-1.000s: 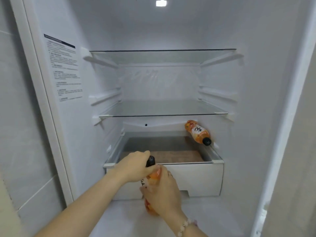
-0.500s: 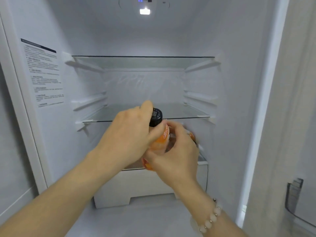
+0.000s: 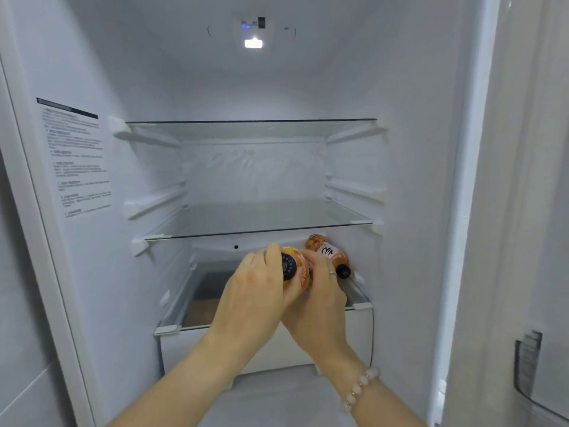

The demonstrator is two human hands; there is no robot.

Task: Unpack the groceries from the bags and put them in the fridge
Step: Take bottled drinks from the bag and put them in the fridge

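Observation:
Both my hands hold an orange drink bottle (image 3: 300, 268) with a black cap turned toward me, tipped on its side above the glass cover of the drawer (image 3: 264, 343). My left hand (image 3: 255, 291) wraps the cap end from the left. My right hand (image 3: 320, 291) grips the bottle's body from the right and below. A second orange bottle (image 3: 328, 252) lies on its side on the same glass cover at the right, just beyond my right hand's fingers, its black cap pointing to the front.
The fridge stands open with two bare glass shelves, the upper one (image 3: 251, 126) and the middle one (image 3: 258, 223). A label sticker (image 3: 75, 161) is on the left inner wall. The door's bin (image 3: 532, 374) shows at the right edge.
Both hands carried the bottle up from below the drawer front and forward into the fridge, tipping it from upright onto its side beside the lying bottle.

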